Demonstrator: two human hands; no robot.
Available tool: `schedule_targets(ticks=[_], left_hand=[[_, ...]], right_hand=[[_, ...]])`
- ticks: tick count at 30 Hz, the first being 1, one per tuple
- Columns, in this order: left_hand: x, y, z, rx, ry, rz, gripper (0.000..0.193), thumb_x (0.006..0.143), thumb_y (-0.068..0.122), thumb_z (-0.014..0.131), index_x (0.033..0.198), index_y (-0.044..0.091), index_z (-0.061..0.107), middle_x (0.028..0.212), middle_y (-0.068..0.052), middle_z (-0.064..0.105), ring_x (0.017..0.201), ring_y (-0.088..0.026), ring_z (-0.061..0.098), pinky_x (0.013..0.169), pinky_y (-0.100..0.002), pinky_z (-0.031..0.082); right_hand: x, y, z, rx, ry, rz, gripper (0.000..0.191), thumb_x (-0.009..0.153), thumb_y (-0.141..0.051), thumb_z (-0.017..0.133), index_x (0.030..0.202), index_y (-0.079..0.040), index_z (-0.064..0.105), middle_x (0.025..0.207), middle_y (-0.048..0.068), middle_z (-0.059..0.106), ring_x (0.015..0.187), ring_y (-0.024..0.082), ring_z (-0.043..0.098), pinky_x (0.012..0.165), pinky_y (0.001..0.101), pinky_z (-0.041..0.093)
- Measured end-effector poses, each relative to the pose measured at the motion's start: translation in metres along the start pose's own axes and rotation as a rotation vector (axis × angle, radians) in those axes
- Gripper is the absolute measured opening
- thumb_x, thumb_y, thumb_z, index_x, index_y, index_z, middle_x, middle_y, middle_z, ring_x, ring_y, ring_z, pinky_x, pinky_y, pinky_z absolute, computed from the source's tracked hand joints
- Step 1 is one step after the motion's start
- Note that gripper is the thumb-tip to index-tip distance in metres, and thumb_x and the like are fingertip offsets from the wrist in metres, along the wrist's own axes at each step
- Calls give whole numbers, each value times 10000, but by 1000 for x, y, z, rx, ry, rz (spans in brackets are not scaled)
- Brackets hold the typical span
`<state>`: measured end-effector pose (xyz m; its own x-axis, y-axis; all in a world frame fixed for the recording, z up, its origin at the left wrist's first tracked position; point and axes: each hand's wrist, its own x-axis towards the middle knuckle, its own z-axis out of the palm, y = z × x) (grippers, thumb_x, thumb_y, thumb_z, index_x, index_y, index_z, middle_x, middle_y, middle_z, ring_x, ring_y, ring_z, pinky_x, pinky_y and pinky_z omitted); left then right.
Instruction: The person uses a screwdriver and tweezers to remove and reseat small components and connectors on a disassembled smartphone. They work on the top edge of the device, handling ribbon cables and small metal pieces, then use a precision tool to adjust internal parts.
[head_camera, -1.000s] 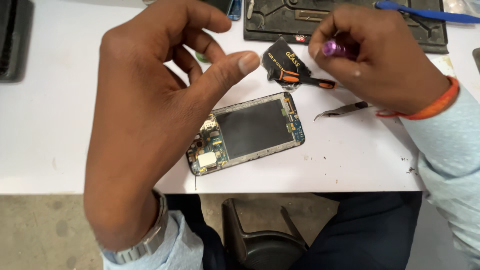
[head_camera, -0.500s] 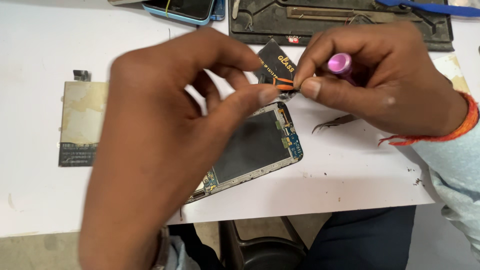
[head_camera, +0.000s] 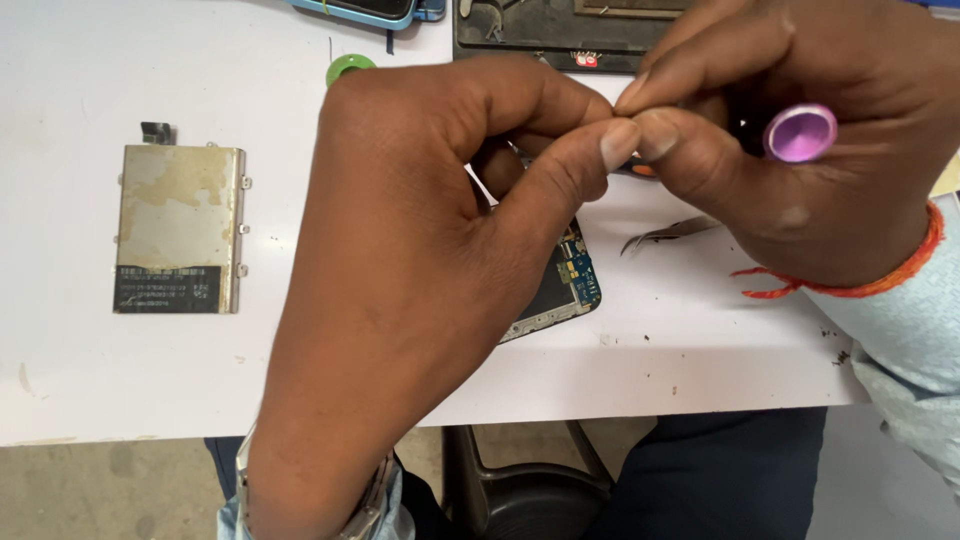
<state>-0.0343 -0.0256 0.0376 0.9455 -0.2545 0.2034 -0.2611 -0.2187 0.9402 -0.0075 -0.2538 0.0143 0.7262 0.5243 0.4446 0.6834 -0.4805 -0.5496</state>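
Fingertips of our left hand (head_camera: 420, 290) and right hand (head_camera: 800, 150) meet in a pinch above the opened phone (head_camera: 565, 285); whatever small part they grip is hidden. Our right hand also closes on a purple-capped tool (head_camera: 800, 132). The phone lies on the white table (head_camera: 150, 370), tweezers (head_camera: 665, 236) just beside it, a metal plate (head_camera: 180, 228) well apart.

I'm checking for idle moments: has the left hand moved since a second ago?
Yes. The left hand has moved toward the right hand; its thumb now meets those fingers above the opened phone, where a second ago they were apart.
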Motion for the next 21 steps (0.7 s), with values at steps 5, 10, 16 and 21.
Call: schedule_targets(ticks=[5, 10, 16, 21], left_hand=[[-3, -3, -1, -262, -38, 71, 157, 1009, 150, 746, 1031, -5, 762, 844, -27, 749, 729, -22, 649, 634, -178, 526], [-4, -9, 0, -283, -30, 73, 155, 978, 142, 769, 1013, -9, 768, 864, -66, 777, 694, -31, 692, 622, -176, 546], [-4, -8, -2, -320, -50, 18, 127, 961, 122, 765, 991, -1, 772, 841, -70, 784, 698, -34, 716, 611, -167, 535], [-2, -4, -3, -280, -36, -10, 109, 908, 116, 767, 921, 8, 777, 760, -56, 765, 624, -27, 665, 552, -160, 483]], right_hand=[[-4, 4, -5, 107, 16, 54, 164, 948, -113, 787, 958, -11, 659, 864, 89, 703, 643, 96, 598, 523, 208, 451], [-10, 11, -11, 67, -36, -30, 165, 1057, -116, 764, 1054, 3, 650, 936, 96, 693, 685, 87, 654, 606, 205, 490], [-13, 12, -11, 145, -32, -3, 149, 1078, -135, 726, 1104, -17, 638, 947, 91, 695, 709, 88, 675, 641, 211, 521], [-12, 2, -11, 192, -41, 102, 129, 1005, -151, 711, 1054, -50, 646, 963, 100, 699, 675, 100, 670, 604, 219, 520]])
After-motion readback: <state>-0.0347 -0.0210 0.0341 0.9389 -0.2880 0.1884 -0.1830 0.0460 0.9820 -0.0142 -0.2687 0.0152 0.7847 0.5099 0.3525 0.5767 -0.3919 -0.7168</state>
